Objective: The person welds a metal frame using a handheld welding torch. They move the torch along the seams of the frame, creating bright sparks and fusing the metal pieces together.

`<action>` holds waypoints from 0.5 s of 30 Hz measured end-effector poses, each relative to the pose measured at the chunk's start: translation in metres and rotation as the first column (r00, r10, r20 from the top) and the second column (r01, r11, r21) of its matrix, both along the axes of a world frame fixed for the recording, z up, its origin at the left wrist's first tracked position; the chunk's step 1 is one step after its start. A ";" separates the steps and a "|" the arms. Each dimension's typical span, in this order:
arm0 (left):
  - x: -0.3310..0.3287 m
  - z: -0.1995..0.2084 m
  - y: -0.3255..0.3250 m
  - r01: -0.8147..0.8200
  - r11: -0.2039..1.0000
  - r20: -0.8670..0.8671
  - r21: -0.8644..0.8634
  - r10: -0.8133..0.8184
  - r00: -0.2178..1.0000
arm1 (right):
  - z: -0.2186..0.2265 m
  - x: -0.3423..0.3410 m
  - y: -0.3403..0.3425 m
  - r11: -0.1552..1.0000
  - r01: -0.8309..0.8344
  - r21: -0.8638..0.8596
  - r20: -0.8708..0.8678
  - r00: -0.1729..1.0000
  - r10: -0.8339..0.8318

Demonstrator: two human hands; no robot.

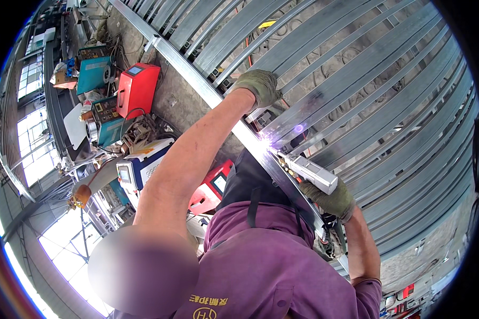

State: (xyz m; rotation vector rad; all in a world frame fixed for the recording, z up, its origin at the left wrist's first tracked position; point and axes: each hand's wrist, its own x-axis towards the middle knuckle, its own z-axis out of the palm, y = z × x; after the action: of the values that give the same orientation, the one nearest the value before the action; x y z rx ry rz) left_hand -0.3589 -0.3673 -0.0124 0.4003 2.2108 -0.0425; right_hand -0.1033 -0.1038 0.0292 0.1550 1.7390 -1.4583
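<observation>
My right hand point(332, 201), in a dirty green work glove, is closed round a silver handheld welding gun point(308, 171). The gun's nozzle points at a long metal rail point(197, 84), where a bright white-violet spark point(265, 142) glows at the joint with a wide flat slat point(324, 98). Farther up the same rail, my gloved left hand point(258, 87) has its fingers curled over the end of a metal slat point(295, 50). Part of that slat's end is hidden under the glove.
Many parallel grey slats and bars form a large panel on the right. On the left stand a red machine point(138, 90), teal machines point(94, 69) and a white-and-blue unit point(143, 165). Another red box point(210, 189) is close to my body. Cables lie on the concrete floor point(178, 101).
</observation>
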 end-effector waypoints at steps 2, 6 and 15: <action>-0.001 0.003 0.002 0.000 1.000 0.008 -0.008 0.000 1.000 | 0.001 0.000 0.000 1.000 -0.010 0.010 0.002 1.000 0.010; -0.001 0.011 0.007 0.002 0.999 0.035 -0.044 0.000 0.999 | 0.007 -0.002 0.002 0.999 -0.025 0.035 -0.001 1.000 0.025; 0.003 0.001 0.003 -0.017 1.000 0.010 -0.016 0.017 1.000 | 0.009 0.002 0.004 1.000 0.016 -0.003 0.057 0.998 -0.016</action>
State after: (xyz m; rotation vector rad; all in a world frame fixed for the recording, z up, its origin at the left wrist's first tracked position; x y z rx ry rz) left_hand -0.3563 -0.3645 -0.0116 0.3726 2.2023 -0.0483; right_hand -0.1013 -0.1000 0.0381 0.2067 1.6926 -1.4550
